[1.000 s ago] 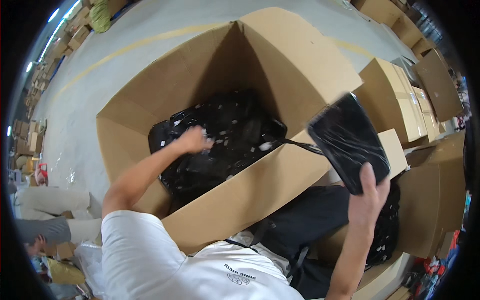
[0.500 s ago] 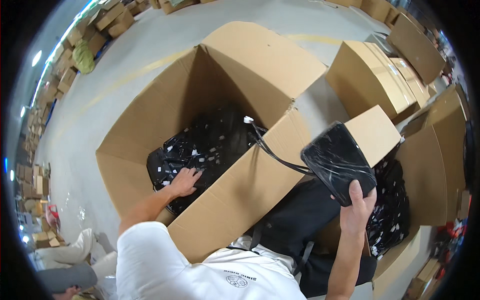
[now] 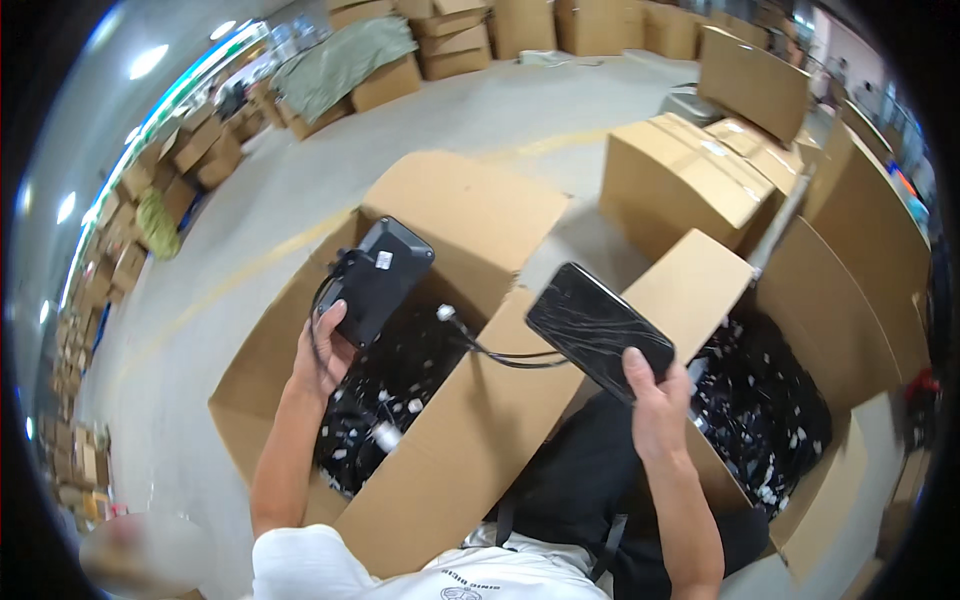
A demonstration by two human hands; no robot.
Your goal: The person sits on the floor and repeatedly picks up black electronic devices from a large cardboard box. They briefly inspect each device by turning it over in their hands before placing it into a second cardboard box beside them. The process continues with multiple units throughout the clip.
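Observation:
My left hand (image 3: 326, 352) is closed round a black flat rectangular device (image 3: 392, 280) with rounded corners, a small white label and a dark cable looped at its side. It is held above the open cardboard box (image 3: 440, 450). Across from it, my right hand (image 3: 660, 412) grips a similar black device (image 3: 595, 322) by its near end, thumb on top; its face looks wrapped in wrinkled clear film. From this one a black cable (image 3: 510, 360) runs left over the box wall to a white plug (image 3: 446, 313). Many black parts with white bits (image 3: 365, 415) lie inside the box.
On my right, a second open carton (image 3: 845, 320) holds a heap of black parts (image 3: 765, 410) with white plugs. Closed cartons (image 3: 670, 175) stand beyond it. Stacked boxes (image 3: 450, 45) line the far floor, some under a grey-green sheet (image 3: 345, 65). A blurred shape (image 3: 145, 555) is at lower left.
My left hand has risen out of the box, now with a black device in it. The right hand's device has moved slightly left and turned. The view has tilted up.

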